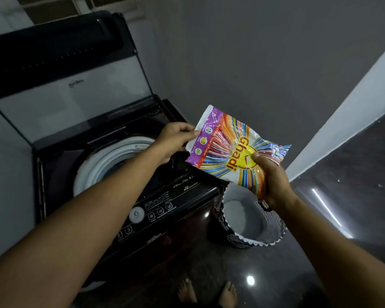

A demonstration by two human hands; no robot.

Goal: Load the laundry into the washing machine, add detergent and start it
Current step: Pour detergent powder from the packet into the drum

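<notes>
Dim grey-walled room, glossy dark floor (pixel 309 258). An open-lidded washing machine (pixel 165 207) stands beside a patterned laundry basket (pixel 273 230). Above them, both hands grip a colourful detergent packet (pixel 233 150) (left hand (pixel 176 141) pinches one end, right hand (pixel 273 181) clasps the other). Inside the drum (pixel 93 170) it is too dark to make out.

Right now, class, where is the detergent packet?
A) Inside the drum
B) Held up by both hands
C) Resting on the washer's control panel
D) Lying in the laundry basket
B: the left hand pinches one end of the detergent packet and the right hand grips the other end, so the hands hold it up in the air.
</notes>
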